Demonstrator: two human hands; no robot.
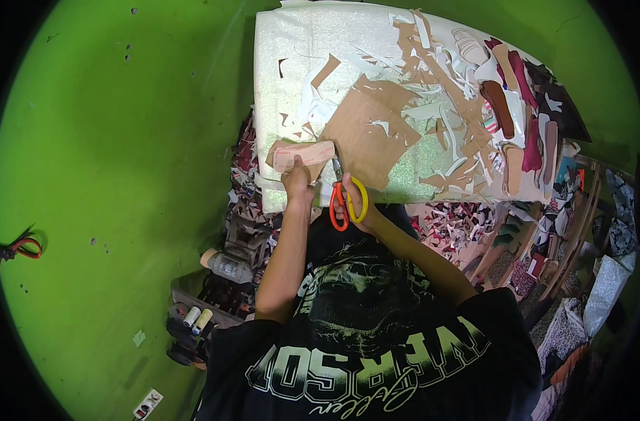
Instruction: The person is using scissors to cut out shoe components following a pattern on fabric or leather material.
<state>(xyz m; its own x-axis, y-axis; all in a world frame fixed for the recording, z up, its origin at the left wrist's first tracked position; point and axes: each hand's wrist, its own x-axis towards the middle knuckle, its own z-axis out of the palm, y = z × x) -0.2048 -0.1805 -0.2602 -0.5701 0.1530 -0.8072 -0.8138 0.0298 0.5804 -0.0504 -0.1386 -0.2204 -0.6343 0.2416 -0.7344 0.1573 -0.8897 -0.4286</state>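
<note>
My left hand [299, 181] pinches a pale pink sole-shaped template [313, 153] laid over a piece of brown sheet material [272, 156], near the table's front left corner. In my right hand [353, 203] is a pair of scissors [338, 168] with one orange and one yellow handle. Its blades point away from me and meet the right end of the template and brown piece. Just beyond, a larger brown sheet [372, 126] lies flat on the table, with a small white scrap on it.
The white-covered table [292, 42] carries brown and white offcuts [446, 133]. Stacks of cut sole shapes [499, 109] in brown, maroon and beige line its right side. Scraps [453, 228] cover the floor. A plastic bottle [230, 266] and thread spools [197, 319] stand at left, beside the green wall [109, 175].
</note>
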